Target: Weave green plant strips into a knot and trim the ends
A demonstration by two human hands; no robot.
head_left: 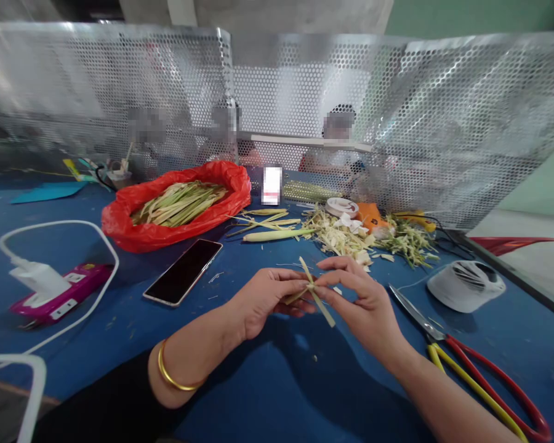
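Note:
Between my two hands, over the blue table, is a small cross of pale green leaf strips (324, 311), folded together at the middle. My left hand (281, 289) pinches the piece from the left, thumb on top and fingers curled below. From the right, the fingertips of my right hand (353, 286) pinch it near the crossing. Beyond my hands lie a long pale stalk (277, 235) and several loose leaf strips (270, 220). Scissors (438, 338) with one red and one yellow handle lie to the right of my right hand.
A red plastic bag (175, 237) of leaf strips stands left of a dark phone (183, 272). Leaf scraps (335, 234) and a tape roll (341, 207) lie behind. A white thread spool (464, 286) sits right, a purple power strip (69, 289) left. Perforated metal panels (300, 92) separate people opposite.

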